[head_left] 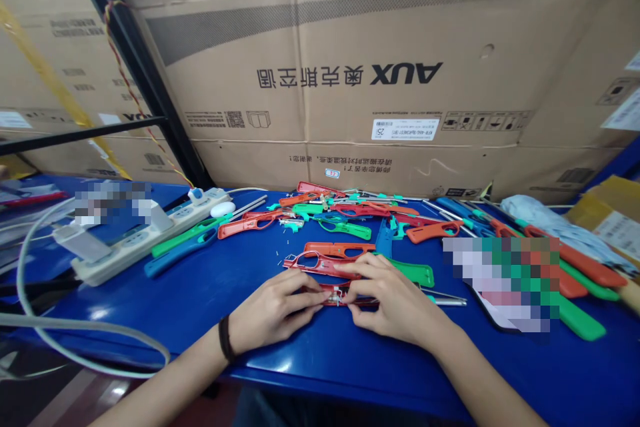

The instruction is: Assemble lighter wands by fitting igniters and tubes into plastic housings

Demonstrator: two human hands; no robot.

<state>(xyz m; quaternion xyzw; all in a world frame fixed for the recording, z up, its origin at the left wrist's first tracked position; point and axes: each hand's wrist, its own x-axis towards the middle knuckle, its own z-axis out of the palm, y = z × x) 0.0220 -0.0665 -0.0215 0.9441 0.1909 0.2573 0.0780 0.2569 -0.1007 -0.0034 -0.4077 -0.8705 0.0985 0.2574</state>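
A red utility-lighter casing half lies open side up near the table's front, with small white and metal parts in it. My left hand pinches its left end, fingers closed. My right hand has thumb and fingertips closed at the parts on its right side; what lies under those fingers is hidden. Just behind are another red casing half, partly under my right fingers, and an orange casing half. Beyond my right hand lie a green casing half and a metal lighter tube.
Several coloured casings and lighter parts are heaped at the back. Long lighters lie at right beside a blurred patch. A white power strip stands left, near a looping cable. A large cardboard box walls the back.
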